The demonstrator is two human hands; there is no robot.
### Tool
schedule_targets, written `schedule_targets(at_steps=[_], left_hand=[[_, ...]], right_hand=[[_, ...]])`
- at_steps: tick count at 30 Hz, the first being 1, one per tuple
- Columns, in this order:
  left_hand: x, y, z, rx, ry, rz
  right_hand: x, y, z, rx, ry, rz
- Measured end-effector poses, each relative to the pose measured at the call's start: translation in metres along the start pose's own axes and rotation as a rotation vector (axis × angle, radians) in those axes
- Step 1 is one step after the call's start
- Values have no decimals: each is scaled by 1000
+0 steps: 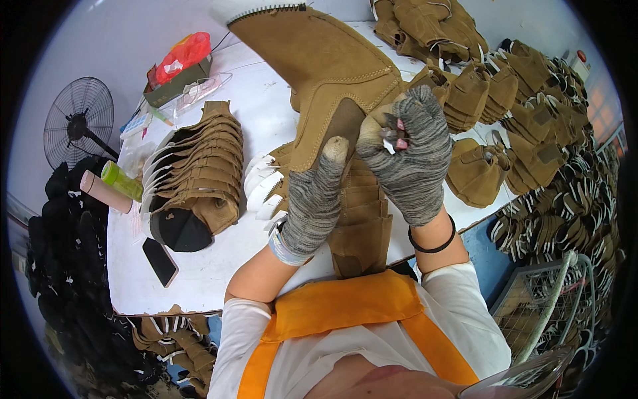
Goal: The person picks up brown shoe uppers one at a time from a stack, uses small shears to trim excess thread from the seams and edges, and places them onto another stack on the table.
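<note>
A brown suede boot upper point(332, 60) is held up over the table, with a toothed zipper edge at its top and stitched seams. My left hand point(319, 199), in a grey knit glove, grips its lower part, thumb pressed on a darker patch. Beside it, my gloved right hand point(412, 153) is closed round a small tool with pink ends and pale metal point(396, 137); its exact kind is hard to make out. The right fingers are against the upper's edge. Below both hands lies a stack of brown uppers point(362, 243).
A row of nested uppers point(206, 159) stands at the left, near a phone point(160, 262), two bottles point(119, 183) and a box with a red bag point(183, 66). More uppers point(475, 173) pile up on the right. A fan point(78, 123) stands beyond the table's left edge.
</note>
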State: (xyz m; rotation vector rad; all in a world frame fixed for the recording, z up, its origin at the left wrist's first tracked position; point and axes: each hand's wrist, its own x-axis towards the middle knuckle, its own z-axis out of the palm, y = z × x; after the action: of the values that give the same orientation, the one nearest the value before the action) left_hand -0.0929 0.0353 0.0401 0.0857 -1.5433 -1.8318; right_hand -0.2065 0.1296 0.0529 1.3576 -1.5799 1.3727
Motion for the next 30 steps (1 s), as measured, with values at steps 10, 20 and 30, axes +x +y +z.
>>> schedule_targets(at_steps=[10,20,30], left_hand=[[4,12,-6,-179,39,-168],[1,-4,-7,-191,52,-240],[0,6,1,-340,-18,-269]], right_hand=[[17,-22,-20,381,-35,589],[4,-13,5,-287,-123,-64],[3,-6,6,-270,-35,36]])
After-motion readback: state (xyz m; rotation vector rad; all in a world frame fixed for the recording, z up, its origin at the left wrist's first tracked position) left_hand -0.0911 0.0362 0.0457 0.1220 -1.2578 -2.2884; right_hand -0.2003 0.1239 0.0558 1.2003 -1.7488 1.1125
